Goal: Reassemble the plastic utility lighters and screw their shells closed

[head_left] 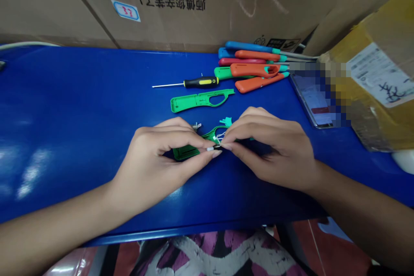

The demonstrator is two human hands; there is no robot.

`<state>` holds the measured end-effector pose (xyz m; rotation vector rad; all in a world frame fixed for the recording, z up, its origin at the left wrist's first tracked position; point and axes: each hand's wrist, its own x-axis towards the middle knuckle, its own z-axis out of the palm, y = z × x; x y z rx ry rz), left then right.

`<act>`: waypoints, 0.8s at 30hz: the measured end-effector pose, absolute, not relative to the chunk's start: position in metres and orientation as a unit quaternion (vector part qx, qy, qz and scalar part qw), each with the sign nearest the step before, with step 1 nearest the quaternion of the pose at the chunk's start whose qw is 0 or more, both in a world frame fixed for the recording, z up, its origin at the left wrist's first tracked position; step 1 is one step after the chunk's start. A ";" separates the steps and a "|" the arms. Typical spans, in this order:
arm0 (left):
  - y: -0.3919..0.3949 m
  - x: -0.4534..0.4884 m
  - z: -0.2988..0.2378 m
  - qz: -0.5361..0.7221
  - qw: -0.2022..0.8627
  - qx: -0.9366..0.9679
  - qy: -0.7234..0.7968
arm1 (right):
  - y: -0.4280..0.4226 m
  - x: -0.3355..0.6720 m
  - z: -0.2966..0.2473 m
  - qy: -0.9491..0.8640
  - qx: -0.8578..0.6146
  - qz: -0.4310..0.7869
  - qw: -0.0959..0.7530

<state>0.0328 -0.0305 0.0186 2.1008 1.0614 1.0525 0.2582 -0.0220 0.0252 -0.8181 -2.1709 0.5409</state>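
Note:
My left hand (pixel 161 155) and my right hand (pixel 268 146) meet at the middle of the blue table (pixel 80 116). Both pinch a small white and black part (pixel 214 148) with thin wires, held over a green plastic lighter shell half (pixel 189 151) that lies under my fingers. My left fingers also rest on that shell. A small teal piece (pixel 226 121) and a tiny metal bit (pixel 196 126) lie just behind the hands. The other green shell half (pixel 200 100) lies farther back.
A black and yellow screwdriver (pixel 194 83) lies behind the green shell. Several long lighters (pixel 255 69) in orange, blue, red and green are piled at the back right. A phone (pixel 312 101) and a yellow taped box (pixel 375 77) stand right; cardboard boxes (pixel 194 4) line the back.

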 end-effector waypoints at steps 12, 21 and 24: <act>-0.031 0.036 0.020 0.401 0.267 0.777 0.406 | -0.023 0.255 0.025 -0.838 -0.314 0.207 0.394; -0.033 0.035 0.022 0.400 0.268 0.779 0.401 | -0.023 0.256 0.027 -0.837 -0.310 0.216 0.396; -0.032 0.036 0.023 0.403 0.261 0.782 0.397 | -0.023 0.256 0.027 -0.845 -0.307 0.204 0.387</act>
